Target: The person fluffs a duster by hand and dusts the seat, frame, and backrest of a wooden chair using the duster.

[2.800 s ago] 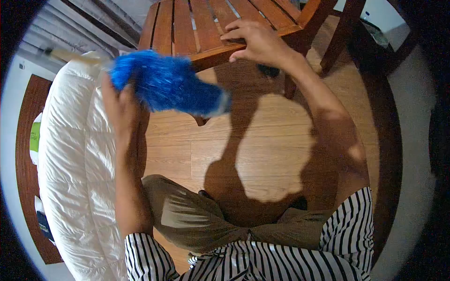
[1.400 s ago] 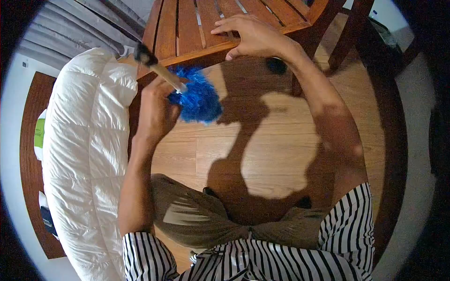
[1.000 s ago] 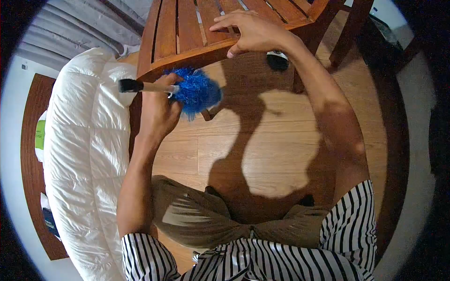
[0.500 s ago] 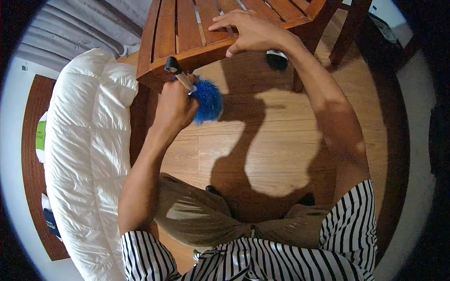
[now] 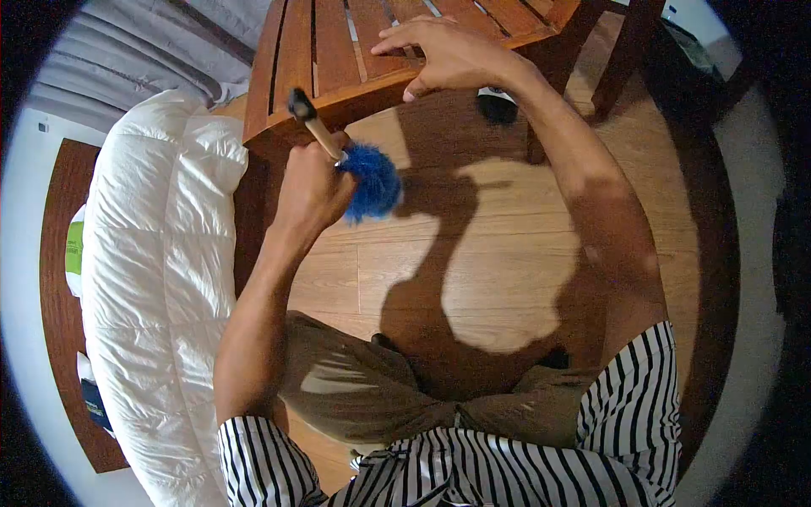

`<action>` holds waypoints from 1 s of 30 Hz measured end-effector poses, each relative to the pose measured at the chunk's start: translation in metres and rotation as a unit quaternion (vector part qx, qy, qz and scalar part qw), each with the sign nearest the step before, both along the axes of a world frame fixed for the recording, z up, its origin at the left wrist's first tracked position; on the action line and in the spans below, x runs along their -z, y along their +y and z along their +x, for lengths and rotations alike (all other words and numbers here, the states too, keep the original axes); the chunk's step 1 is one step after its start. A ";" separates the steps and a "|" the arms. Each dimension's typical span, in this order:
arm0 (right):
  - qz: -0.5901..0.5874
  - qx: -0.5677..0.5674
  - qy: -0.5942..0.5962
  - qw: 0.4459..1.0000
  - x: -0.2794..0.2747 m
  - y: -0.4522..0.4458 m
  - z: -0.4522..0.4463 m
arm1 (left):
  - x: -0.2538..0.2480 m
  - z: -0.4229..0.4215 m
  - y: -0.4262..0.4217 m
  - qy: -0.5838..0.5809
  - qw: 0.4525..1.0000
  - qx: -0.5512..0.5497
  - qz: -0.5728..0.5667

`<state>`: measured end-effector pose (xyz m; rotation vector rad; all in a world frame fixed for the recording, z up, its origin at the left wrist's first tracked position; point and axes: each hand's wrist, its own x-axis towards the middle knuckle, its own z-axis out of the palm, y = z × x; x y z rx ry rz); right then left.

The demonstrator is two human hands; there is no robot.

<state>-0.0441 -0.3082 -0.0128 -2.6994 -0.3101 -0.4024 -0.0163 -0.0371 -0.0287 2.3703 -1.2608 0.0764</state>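
One duster (image 5: pixel 374 184), shaggy and blue on a pale stick (image 5: pixel 322 135), sits in your tightly curled left hand (image 5: pixel 311 193) beside the slatted wooden chair (image 5: pixel 338 63), whose edge your right hand (image 5: pixel 463 56), loosely spread and empty, overhangs.

Floor (image 5: pixel 498 270) opens in the middle, from the person's legs (image 5: pixel 355 393) on the near side to the bench (image 5: pixel 340 55) on the far side, with wide room for a hand to pass. The bench's front edge bars the way there; room runs beneath it, narrowed towards the right by a dark object (image 5: pixel 498 107) and a bench leg (image 5: pixel 538 139). The left hand (image 5: pixel 314 188) and the duster (image 5: pixel 373 182) it grips fill the opening's far left corner. The right hand (image 5: pixel 452 55) spreads over the bench edge, obstructing that stretch from above. A thick quilt (image 5: pixel 131 279) closes the left; a post (image 5: pixel 625 63) stands far right.
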 end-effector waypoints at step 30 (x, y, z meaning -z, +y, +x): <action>-0.011 0.016 0.025 0.999 -0.004 0.003 -0.001 | 0.010 0.009 0.016 -0.066 0.987 -0.064 0.135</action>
